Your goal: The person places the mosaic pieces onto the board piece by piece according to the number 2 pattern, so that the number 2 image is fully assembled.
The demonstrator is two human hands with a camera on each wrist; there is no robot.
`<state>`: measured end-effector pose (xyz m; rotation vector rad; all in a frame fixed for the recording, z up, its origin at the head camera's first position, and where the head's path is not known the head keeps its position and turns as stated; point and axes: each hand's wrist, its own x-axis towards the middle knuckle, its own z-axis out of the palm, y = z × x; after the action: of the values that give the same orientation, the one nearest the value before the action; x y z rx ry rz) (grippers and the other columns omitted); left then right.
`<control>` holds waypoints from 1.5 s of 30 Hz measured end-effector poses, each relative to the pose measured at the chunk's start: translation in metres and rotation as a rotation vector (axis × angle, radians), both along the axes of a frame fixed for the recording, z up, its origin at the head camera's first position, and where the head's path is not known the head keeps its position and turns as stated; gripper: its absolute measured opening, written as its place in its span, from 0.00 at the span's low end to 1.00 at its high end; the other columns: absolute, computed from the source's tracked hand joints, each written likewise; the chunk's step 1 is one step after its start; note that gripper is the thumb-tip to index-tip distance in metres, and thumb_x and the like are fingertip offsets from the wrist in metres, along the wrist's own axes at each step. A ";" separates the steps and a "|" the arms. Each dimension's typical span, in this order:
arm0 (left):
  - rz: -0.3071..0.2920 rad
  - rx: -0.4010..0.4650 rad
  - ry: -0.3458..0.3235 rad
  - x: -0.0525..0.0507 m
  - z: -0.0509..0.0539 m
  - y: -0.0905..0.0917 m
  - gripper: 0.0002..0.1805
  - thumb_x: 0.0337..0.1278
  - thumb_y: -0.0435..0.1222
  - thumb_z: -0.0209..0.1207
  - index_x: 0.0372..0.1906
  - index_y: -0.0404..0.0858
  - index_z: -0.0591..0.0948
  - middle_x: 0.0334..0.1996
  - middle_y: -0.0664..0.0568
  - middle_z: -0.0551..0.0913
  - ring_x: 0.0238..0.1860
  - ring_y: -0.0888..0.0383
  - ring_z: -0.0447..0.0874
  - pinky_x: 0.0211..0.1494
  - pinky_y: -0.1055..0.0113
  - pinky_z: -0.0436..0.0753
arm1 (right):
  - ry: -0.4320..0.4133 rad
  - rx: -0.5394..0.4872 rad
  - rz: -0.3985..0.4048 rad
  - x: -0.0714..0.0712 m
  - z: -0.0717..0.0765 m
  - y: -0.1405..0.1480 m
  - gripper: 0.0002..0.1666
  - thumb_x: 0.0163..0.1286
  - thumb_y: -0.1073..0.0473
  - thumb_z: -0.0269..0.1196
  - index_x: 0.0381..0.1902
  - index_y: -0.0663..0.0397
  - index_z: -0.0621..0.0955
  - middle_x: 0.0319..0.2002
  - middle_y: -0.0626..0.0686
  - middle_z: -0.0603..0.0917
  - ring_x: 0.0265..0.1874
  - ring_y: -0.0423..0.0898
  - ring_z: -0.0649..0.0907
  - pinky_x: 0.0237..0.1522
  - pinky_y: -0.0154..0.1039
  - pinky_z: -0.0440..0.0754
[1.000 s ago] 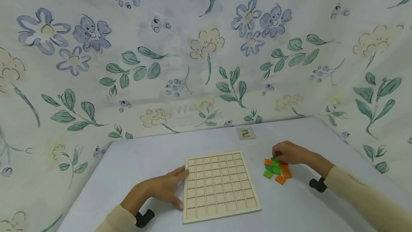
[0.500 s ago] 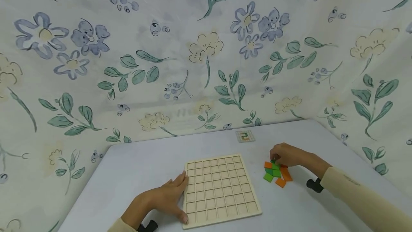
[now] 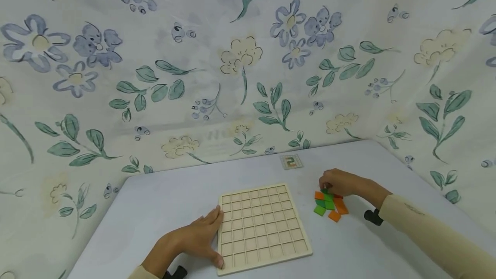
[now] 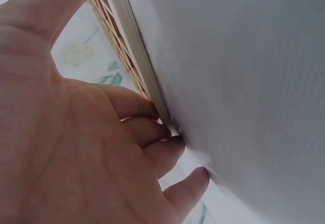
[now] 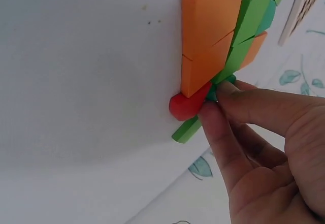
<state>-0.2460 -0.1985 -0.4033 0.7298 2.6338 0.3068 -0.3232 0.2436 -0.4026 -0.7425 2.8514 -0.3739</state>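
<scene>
A square wooden grid board (image 3: 263,227) lies on the table, its cells bare. My left hand (image 3: 199,236) rests along the board's left edge, fingers and thumb spread. In the left wrist view the fingertips of the left hand (image 4: 91,137) touch the board's side (image 4: 134,41). At the right, my right hand (image 3: 341,182) is over a small heap of colored tiles. Between its thumb and finger it pinches a dark green tile (image 5: 211,93), mostly covered by the fingertips. Beside it lie a red piece (image 5: 185,106), orange tiles (image 5: 210,28) and light green tiles (image 5: 249,18).
A small card (image 3: 291,161) with a colored grid pattern lies near the table's back edge. Behind the white table (image 3: 170,193) hangs a floral cloth (image 3: 217,55). The tile heap sits to the right of the board.
The head view has shifted slightly. My left thumb has slid down to the board's lower left corner. The right hand stays at the heap, its fingers shifting slightly at the dark green tile.
</scene>
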 end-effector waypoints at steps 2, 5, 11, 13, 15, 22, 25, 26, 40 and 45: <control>0.007 -0.010 0.008 0.000 0.001 -0.001 0.74 0.29 0.63 0.74 0.77 0.25 0.52 0.79 0.31 0.46 0.80 0.36 0.47 0.79 0.39 0.53 | 0.010 0.008 0.014 -0.002 0.002 -0.002 0.12 0.65 0.73 0.64 0.37 0.51 0.86 0.33 0.47 0.81 0.32 0.39 0.77 0.40 0.32 0.85; 0.003 -0.030 0.025 -0.001 0.002 -0.002 0.73 0.29 0.63 0.74 0.77 0.25 0.52 0.79 0.31 0.47 0.80 0.36 0.47 0.78 0.38 0.53 | 0.013 0.007 0.006 -0.004 0.004 -0.004 0.12 0.65 0.73 0.64 0.38 0.51 0.87 0.34 0.48 0.81 0.33 0.40 0.77 0.40 0.33 0.85; 0.005 -0.071 0.038 -0.004 0.006 0.002 0.73 0.29 0.64 0.74 0.77 0.26 0.53 0.79 0.32 0.48 0.80 0.38 0.47 0.79 0.39 0.54 | 0.056 0.012 0.043 -0.003 0.001 -0.002 0.12 0.67 0.72 0.64 0.37 0.49 0.86 0.34 0.47 0.81 0.34 0.38 0.78 0.44 0.35 0.85; 0.011 -0.056 0.029 -0.005 0.004 0.002 0.73 0.30 0.64 0.74 0.77 0.26 0.53 0.79 0.32 0.47 0.80 0.37 0.47 0.79 0.39 0.53 | 0.062 0.010 0.057 -0.001 -0.002 -0.002 0.12 0.67 0.72 0.64 0.37 0.49 0.86 0.35 0.47 0.81 0.34 0.38 0.78 0.45 0.35 0.86; 0.013 -0.036 0.023 -0.006 0.002 0.001 0.73 0.30 0.64 0.74 0.77 0.26 0.53 0.79 0.32 0.47 0.80 0.37 0.47 0.79 0.39 0.53 | 0.065 0.008 0.068 -0.001 -0.003 -0.001 0.12 0.67 0.72 0.64 0.37 0.49 0.86 0.34 0.47 0.81 0.34 0.38 0.78 0.45 0.35 0.86; 0.000 -0.006 0.023 -0.003 -0.001 0.001 0.72 0.32 0.63 0.74 0.77 0.26 0.52 0.79 0.31 0.47 0.79 0.36 0.47 0.78 0.37 0.53 | 0.108 -0.057 0.042 0.001 -0.003 0.005 0.09 0.66 0.72 0.65 0.40 0.56 0.85 0.32 0.45 0.81 0.31 0.38 0.76 0.39 0.31 0.84; 0.004 -0.001 0.019 -0.002 -0.002 0.000 0.73 0.32 0.64 0.74 0.77 0.25 0.52 0.79 0.30 0.46 0.79 0.35 0.47 0.78 0.37 0.52 | 0.102 -0.067 0.007 0.001 -0.003 0.005 0.06 0.65 0.70 0.67 0.39 0.57 0.84 0.29 0.44 0.78 0.29 0.38 0.74 0.35 0.29 0.81; 0.004 -0.001 0.017 -0.002 -0.002 0.000 0.72 0.32 0.64 0.73 0.77 0.25 0.52 0.79 0.31 0.46 0.80 0.36 0.47 0.78 0.37 0.52 | 0.098 -0.058 0.003 0.001 -0.004 0.005 0.05 0.65 0.69 0.67 0.39 0.57 0.84 0.29 0.44 0.78 0.29 0.37 0.74 0.34 0.28 0.80; -0.005 0.014 0.012 -0.001 -0.002 -0.004 0.72 0.35 0.64 0.72 0.77 0.25 0.51 0.79 0.30 0.46 0.80 0.35 0.46 0.78 0.37 0.51 | 0.063 -0.015 -0.014 -0.005 -0.009 -0.005 0.05 0.66 0.61 0.69 0.38 0.55 0.84 0.28 0.43 0.78 0.29 0.38 0.74 0.33 0.28 0.78; -0.015 0.014 0.012 -0.001 0.000 -0.003 0.71 0.36 0.65 0.72 0.77 0.26 0.50 0.79 0.31 0.45 0.80 0.36 0.44 0.79 0.37 0.50 | 0.066 -0.032 -0.023 -0.007 -0.009 -0.006 0.06 0.66 0.59 0.70 0.37 0.54 0.85 0.28 0.43 0.78 0.28 0.39 0.74 0.32 0.29 0.78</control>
<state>-0.2473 -0.2011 -0.4038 0.7576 2.6384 0.3186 -0.3301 0.2377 -0.4115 -0.7423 2.9246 -0.4058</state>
